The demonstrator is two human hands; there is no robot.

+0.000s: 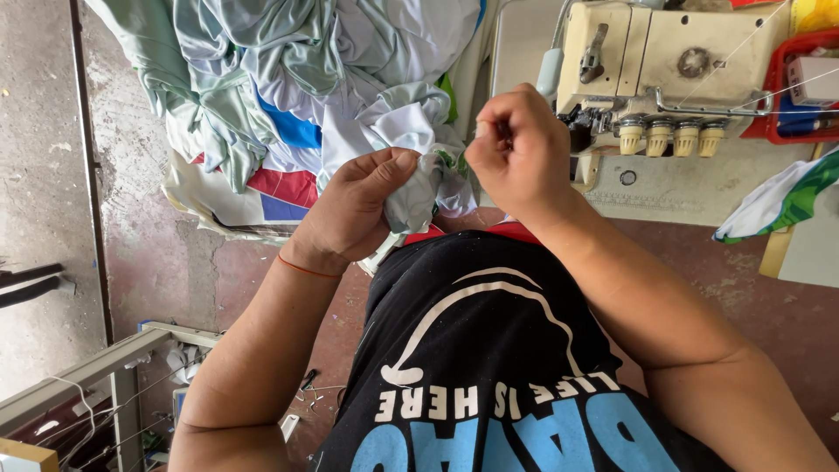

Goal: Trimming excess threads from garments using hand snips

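My left hand (pixel 358 210) grips a bunched piece of pale white-grey fabric (pixel 419 188) at chest height, thumb pressed on top. My right hand (pixel 520 149) is closed in a fist just right of the fabric, fingers pinched together as if on a thread or a fabric edge; what it holds is too small to see. The fabric runs up into a large heap of pale green, white, blue and red cloth (pixel 297 79). Below the hands is my black printed shirt (pixel 489 350).
A cream overlock sewing machine (pixel 664 70) with several tension knobs sits at the upper right on its table (pixel 690 183). A red tray (pixel 804 87) lies beyond it. Green-white cloth (pixel 786 197) hangs at the right. A metal frame (pixel 105 367) stands lower left on the concrete floor.
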